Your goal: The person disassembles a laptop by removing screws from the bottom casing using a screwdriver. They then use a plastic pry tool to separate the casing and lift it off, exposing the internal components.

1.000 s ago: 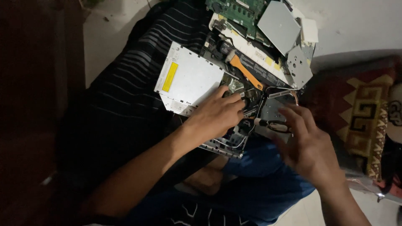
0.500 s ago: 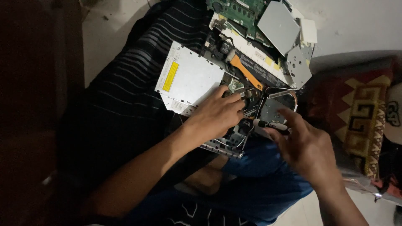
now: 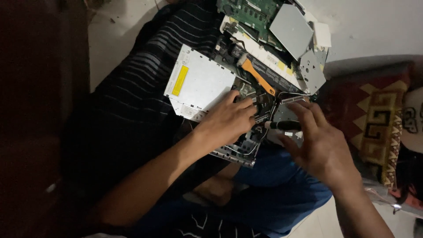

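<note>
Bracing the opened laptop chassis [image 3: 246, 132] on the lap: left hand [image 3: 229, 121] lies flat on it, fingers spread, gripping nothing. Right hand [image 3: 319, 145] pinches a black-handled screwdriver [image 3: 282, 125], tip pointed into the chassis just beside the left fingertips. Best to keep the tip square in the screw and the left palm pressing down. Count: one silver optical drive [image 3: 198, 83], one green circuit board [image 3: 249, 11], one orange-handled tool [image 3: 257, 77], two loose metal plates [image 3: 291, 28].

Drive [image 3: 200, 83]: silver-white, yellow label. Circuit board [image 3: 249, 11], far: green. Pry tool [image 3: 257, 75]: orange. Screwdriver [image 3: 284, 125]: black handle. Cloth [image 3: 132, 88], left: black, thin pale stripes. Cushion [image 3: 374, 119], right: dark red, yellow key pattern. Shorts [image 3: 282, 194], near: blue.
</note>
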